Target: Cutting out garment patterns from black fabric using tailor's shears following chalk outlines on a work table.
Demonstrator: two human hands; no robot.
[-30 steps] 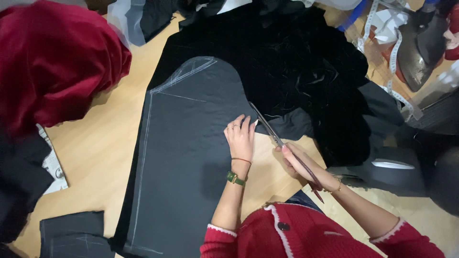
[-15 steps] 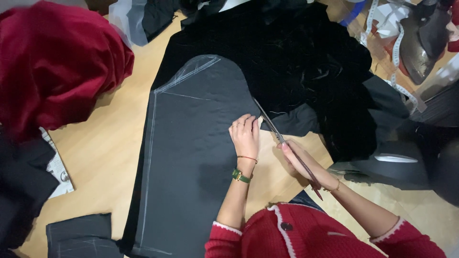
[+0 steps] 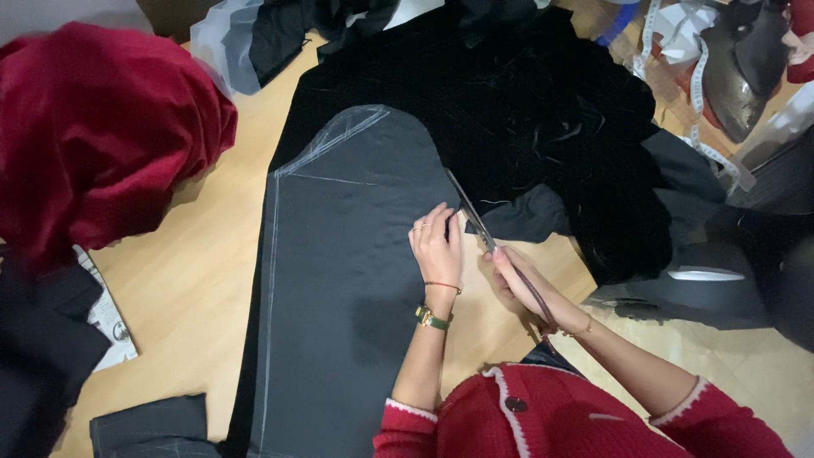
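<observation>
Cutting dark cloth on my table.
Red velvet (image 3: 93, 127) lies far left; my left hand (image 3: 437, 250) presses flat, fingers spread, on the chalked grey cloth (image 3: 348, 280); my right hand (image 3: 517, 284) grips scissors (image 3: 475, 220), blades at the cloth's edge.

Red fabric heap (image 3: 102, 136) crowding left.
</observation>
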